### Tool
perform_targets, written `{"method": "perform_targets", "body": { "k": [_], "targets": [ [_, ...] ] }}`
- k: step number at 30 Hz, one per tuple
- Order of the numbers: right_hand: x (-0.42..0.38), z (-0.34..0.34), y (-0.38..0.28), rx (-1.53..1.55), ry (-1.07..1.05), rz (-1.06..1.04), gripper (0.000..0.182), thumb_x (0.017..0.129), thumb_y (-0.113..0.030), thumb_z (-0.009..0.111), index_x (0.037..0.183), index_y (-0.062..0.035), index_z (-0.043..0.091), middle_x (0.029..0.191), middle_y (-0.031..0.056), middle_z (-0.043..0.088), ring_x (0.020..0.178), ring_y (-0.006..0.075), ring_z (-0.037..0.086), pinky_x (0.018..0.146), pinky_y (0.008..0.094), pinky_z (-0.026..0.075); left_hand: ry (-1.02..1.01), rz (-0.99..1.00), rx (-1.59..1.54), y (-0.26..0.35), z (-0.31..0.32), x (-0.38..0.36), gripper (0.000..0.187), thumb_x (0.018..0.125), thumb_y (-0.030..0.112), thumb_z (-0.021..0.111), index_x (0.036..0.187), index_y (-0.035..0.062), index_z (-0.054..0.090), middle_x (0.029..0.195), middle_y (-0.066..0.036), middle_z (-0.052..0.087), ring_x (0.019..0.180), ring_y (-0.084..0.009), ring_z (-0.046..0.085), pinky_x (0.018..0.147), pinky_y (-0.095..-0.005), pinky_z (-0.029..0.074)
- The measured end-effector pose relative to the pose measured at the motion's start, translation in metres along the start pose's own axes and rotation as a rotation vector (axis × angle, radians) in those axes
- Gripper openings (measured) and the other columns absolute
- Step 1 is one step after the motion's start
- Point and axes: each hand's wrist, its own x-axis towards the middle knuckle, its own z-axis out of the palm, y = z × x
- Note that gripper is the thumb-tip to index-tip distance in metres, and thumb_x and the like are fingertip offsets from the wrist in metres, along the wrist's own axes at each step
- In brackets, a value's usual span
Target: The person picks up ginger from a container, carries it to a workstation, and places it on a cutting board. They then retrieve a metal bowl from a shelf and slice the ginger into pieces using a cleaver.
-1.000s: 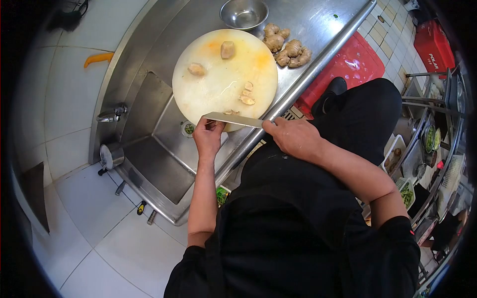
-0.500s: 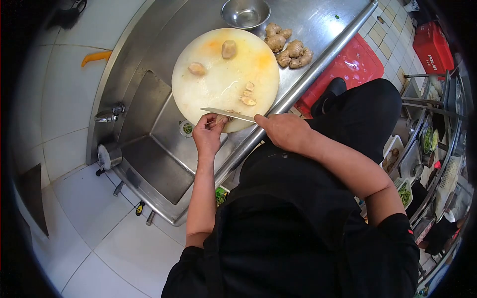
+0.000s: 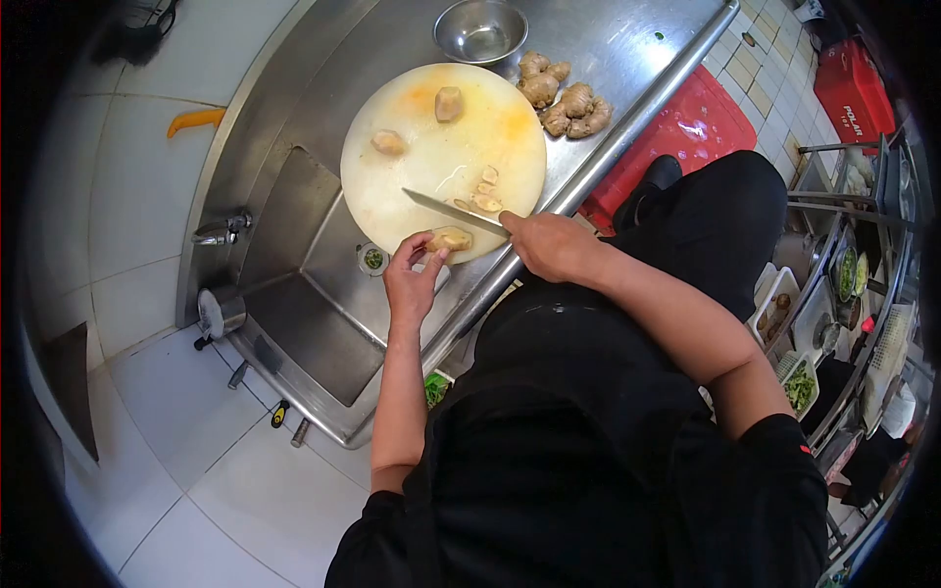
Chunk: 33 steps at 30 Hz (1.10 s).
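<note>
My left hand (image 3: 412, 274) pinches a piece of ginger (image 3: 451, 239) at the near edge of the round white cutting board (image 3: 392, 196). In my right hand (image 3: 551, 245) is the handle of a knife (image 3: 446, 208); its blade points left across the board, just beyond the ginger piece. Small ginger trimmings (image 3: 487, 191) lie past the blade, which partly covers some of them. Farther back on the board are two peeled ginger pieces, one on the left (image 3: 389, 143) and one near the top (image 3: 448, 104).
Unpeeled ginger roots (image 3: 578, 110) and a metal bowl (image 3: 480, 31) stand on the steel counter behind the board. A sink basin (image 3: 314, 328) with a faucet (image 3: 222, 230) lies to the left. Racks with trays (image 3: 799, 387) are at the right.
The knife has moved away from the left hand, toward the trimmings. More of the ginger piece in the left hand now shows, and another slice lies by the blade.
</note>
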Motion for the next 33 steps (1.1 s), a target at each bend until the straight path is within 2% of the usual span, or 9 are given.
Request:
{"method": "perform_targets", "body": {
  "k": [7,9,13,16,18,22,27,33],
  "targets": [
    [-0.032,0.007,0.007,-0.006,0.052,0.050,0.024,0.096,-0.011,0.051,0.118,-0.0012,0.054,0.094,0.0258,0.070,0.093,0.0440,0.069,0.082,0.0559,0.053,-0.003,0.106,-0.045,-0.003,0.001,-0.011,0.036,0.084,0.002,0.081,0.117,0.0011,0.068,0.124,-0.012,0.063,0.111,-0.0219,0.065,0.096,-0.0330,0.057],
    [-0.041,0.009,0.008,-0.005,0.116,-0.053,0.025,0.096,-0.012,0.052,0.119,-0.0030,0.054,0.092,0.0234,0.069,0.090,0.0426,0.069,0.079,0.0553,0.054,0.027,0.144,-0.050,-0.001,0.003,-0.013,0.036,0.084,0.003,0.081,0.117,0.0007,0.068,0.126,-0.012,0.059,0.114,-0.0229,0.064,0.097,-0.0343,0.057],
    [-0.056,0.004,-0.002,-0.118,0.106,-0.082,0.025,0.095,-0.013,0.054,0.119,-0.0061,0.054,0.088,0.0200,0.067,0.084,0.0401,0.070,0.073,0.0527,0.056,0.052,0.208,0.097,0.007,0.008,-0.014,0.035,0.084,0.003,0.081,0.116,-0.0011,0.067,0.120,-0.012,0.061,0.112,-0.0236,0.066,0.095,-0.0346,0.058],
    [-0.060,0.005,-0.003,-0.196,0.123,-0.130,0.025,0.095,-0.013,0.055,0.120,-0.0086,0.055,0.088,0.0179,0.065,0.079,0.0382,0.071,0.068,0.0500,0.057,0.067,0.138,0.168,0.007,0.010,-0.012,0.037,0.085,0.006,0.083,0.117,-0.0023,0.068,0.119,-0.013,0.062,0.109,-0.0249,0.068,0.095,-0.0349,0.057],
    [-0.061,0.008,-0.002,-0.207,0.152,-0.153,0.018,0.097,-0.015,0.056,0.114,-0.0094,0.053,0.087,0.0147,0.062,0.074,0.0368,0.069,0.064,0.0501,0.055,0.062,0.104,0.145,0.013,0.010,-0.011,0.039,0.084,0.010,0.084,0.117,-0.0026,0.069,0.117,-0.014,0.064,0.104,-0.0256,0.070,0.095,-0.0349,0.057],
    [-0.062,0.008,-0.003,-0.209,0.169,-0.175,0.020,0.096,-0.014,0.056,0.116,-0.0093,0.053,0.088,0.0154,0.062,0.074,0.0372,0.069,0.064,0.0497,0.055,0.098,0.118,0.068,0.007,0.013,-0.011,0.037,0.083,0.010,0.085,0.115,-0.0018,0.071,0.114,-0.013,0.067,0.102,-0.0254,0.071,0.094,-0.0342,0.057],
    [-0.061,0.009,-0.002,-0.208,0.127,-0.159,0.024,0.095,-0.014,0.056,0.119,-0.0086,0.052,0.091,0.0167,0.062,0.076,0.0377,0.069,0.065,0.0500,0.055,0.106,0.145,0.226,0.017,0.010,-0.011,0.035,0.081,0.006,0.084,0.112,-0.0021,0.072,0.110,-0.012,0.070,0.102,-0.0233,0.071,0.091,-0.0333,0.056],
    [-0.049,0.012,-0.002,-0.190,0.095,-0.161,0.025,0.096,-0.014,0.055,0.120,-0.0077,0.054,0.089,0.0173,0.066,0.079,0.0374,0.070,0.068,0.0493,0.056,0.120,0.100,0.126,0.001,0.013,-0.009,0.036,0.081,0.009,0.086,0.111,-0.0049,0.071,0.114,-0.014,0.069,0.105,-0.0236,0.070,0.094,-0.0333,0.056]
  ]
}}
